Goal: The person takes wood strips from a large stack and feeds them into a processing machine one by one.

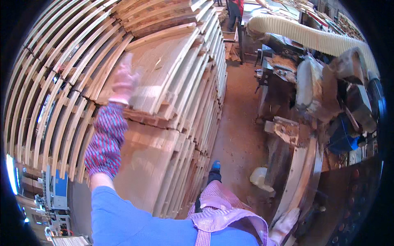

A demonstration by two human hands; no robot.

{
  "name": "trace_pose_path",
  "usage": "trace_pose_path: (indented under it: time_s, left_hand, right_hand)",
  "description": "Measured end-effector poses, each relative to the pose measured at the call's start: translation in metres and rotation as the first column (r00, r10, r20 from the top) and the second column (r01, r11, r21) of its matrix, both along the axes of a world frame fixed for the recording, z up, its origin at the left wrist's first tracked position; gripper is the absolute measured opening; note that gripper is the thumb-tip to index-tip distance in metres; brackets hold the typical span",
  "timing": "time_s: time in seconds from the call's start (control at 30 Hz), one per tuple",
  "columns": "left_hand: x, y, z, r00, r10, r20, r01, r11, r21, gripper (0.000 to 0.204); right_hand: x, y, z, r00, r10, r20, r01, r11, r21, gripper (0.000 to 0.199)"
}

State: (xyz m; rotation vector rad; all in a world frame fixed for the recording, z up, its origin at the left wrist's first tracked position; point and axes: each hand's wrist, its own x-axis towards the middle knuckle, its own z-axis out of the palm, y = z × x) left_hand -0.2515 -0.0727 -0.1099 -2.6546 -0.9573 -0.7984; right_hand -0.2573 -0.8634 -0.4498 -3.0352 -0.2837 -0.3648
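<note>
Planks fill the left half of your view: a tall stack of pale boards (176, 94), laid in layers with thin spacer strips between. Your left hand (123, 82), in a pinkish-white glove, lies flat and open on the top board, fingers spread, gripping nothing. A striped red-and-blue sleeve cover (104, 141) runs from that wrist to your blue shirt sleeve.

Your right hand (283, 225), in a pale glove, sits low at the right, touching the near end of a long narrow board (301, 180) that leans up toward the saw machine (328, 98); whether its fingers close round the wood you cannot tell.

A ribbed cream dust hose (312, 39) arches over the machine. A white plastic jug (260, 178) stands on the sawdust-covered floor (240, 123) beside the machine's base. At the far lower left, blue-and-white panels (57, 188) hang on a wall, too small to make out.
</note>
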Motion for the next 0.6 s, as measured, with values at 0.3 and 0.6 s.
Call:
trace_pose_path:
  time_s: [0.3, 0.6]
  left_hand:
    - [-0.040, 0.248, 0.002, 0.757, 0.533, -0.379, -0.577, 0.817, -0.004, 0.078]
    - [-0.042, 0.288, -0.011, 0.739, 0.564, -0.368, -0.562, 0.818, 0.125, 0.054]
  right_hand:
    - [0.240, 0.084, 0.025, 0.982, -0.086, -0.171, 0.089, 0.996, 0.012, 0.050]
    - [0.353, 0.544, 0.260, 0.582, 0.750, 0.313, -0.779, 0.405, 0.478, 0.049]
